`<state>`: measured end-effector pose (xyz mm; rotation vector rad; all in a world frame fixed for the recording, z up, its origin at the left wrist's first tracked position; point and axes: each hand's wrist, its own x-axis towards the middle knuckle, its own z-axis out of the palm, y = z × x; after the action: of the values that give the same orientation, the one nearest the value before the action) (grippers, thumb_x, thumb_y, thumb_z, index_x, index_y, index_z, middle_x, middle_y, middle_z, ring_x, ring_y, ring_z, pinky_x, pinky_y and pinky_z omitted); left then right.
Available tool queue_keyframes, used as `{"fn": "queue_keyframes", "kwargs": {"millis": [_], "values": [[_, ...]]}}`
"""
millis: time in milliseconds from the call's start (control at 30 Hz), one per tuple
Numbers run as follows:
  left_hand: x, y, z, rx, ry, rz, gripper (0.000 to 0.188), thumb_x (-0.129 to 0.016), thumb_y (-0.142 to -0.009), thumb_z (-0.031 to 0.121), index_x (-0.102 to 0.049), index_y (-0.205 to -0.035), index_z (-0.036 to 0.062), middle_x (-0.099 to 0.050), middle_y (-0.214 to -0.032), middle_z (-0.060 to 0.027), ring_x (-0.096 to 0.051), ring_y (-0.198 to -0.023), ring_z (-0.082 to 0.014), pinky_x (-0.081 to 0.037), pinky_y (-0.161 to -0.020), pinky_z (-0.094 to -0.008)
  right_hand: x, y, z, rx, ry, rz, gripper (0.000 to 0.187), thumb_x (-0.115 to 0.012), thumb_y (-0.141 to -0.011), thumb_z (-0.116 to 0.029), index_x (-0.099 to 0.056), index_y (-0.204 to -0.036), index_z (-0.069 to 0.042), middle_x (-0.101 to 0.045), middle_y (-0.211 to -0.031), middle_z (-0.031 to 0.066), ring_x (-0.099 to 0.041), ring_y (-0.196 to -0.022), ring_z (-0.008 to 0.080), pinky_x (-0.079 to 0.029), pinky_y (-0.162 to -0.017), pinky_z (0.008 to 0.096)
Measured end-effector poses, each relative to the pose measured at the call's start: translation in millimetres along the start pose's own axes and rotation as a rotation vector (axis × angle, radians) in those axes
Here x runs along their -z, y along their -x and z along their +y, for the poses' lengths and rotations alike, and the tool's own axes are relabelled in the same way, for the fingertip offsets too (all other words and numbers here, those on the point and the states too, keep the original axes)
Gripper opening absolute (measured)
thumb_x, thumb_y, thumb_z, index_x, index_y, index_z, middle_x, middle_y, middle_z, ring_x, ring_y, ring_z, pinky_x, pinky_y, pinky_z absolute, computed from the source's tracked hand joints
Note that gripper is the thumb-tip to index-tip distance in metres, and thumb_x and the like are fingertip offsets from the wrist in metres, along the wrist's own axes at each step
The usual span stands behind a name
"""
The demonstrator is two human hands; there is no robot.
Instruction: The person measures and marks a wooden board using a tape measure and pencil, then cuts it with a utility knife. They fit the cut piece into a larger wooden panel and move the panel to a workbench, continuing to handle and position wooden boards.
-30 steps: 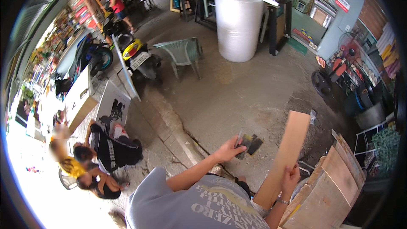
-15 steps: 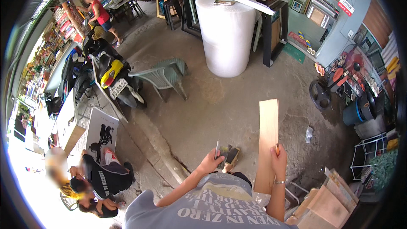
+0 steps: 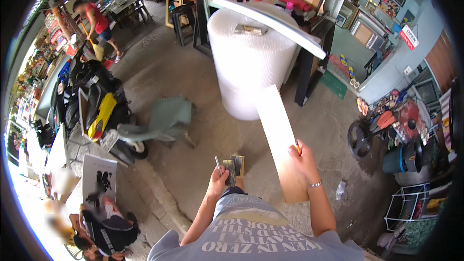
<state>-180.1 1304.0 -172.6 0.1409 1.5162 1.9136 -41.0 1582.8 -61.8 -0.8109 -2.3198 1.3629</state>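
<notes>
My right hand (image 3: 303, 159) is closed around the edge of a long pale wooden board (image 3: 278, 137), with an orange pencil (image 3: 297, 149) sticking out between its fingers. The board slants up and to the left, and its far end overlaps the view of a big white roll of bubble wrap (image 3: 241, 72). My left hand (image 3: 219, 180), lower and to the left, is closed on a thin silvery rod (image 3: 218, 165) that points up. Beside those fingers is a dark mottled flat piece (image 3: 230, 173); whether the hand holds it I cannot tell.
A grey-green plastic chair (image 3: 169, 118) and a yellow-black motorcycle (image 3: 101, 111) stand to the left. Behind the roll are dark frames (image 3: 309, 67). A white wire rack (image 3: 406, 205) is at right. People sit at lower left; another person (image 3: 99, 24) stands far left.
The board has swung from nearly upright to leaning left, and its far end is now nearer the roll. My view has moved closer to the roll. Both hands keep their hold.
</notes>
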Motion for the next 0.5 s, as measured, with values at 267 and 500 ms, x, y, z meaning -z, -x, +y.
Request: {"fn": "queue_keyframes", "kwargs": {"millis": [267, 500], "values": [[-51.1, -231.7, 131.9, -0.178, -0.177, -0.035, 0.016, -0.053, -0.095, 0.006, -0.041, -0.087, 0.0129, -0.036, -0.076, 0.0072, -0.033, -0.069, -0.0038, -0.028, -0.059, -0.0216, 82.0, -229.7, -62.9, 0.112, -0.104, 0.076, 0.02, -0.059, -0.093, -0.022, -0.053, -0.083, -0.006, -0.041, -0.069, -0.0069, -0.036, -0.064, 0.0035, -0.032, -0.055, 0.0229], [-105.7, -359.5, 215.3, -0.277, -0.171, 0.045, 0.019, -0.052, -0.096, 0.004, -0.038, -0.087, 0.0136, -0.035, -0.078, 0.0069, -0.031, -0.072, -0.004, -0.027, -0.063, -0.0217, 185.2, -499.9, -66.6, 0.424, 0.082, 0.131, 0.021, -0.057, -0.096, -0.023, -0.055, -0.085, -0.005, -0.042, -0.073, -0.0078, -0.036, -0.069, 0.0033, -0.035, -0.061, 0.0225]]}}
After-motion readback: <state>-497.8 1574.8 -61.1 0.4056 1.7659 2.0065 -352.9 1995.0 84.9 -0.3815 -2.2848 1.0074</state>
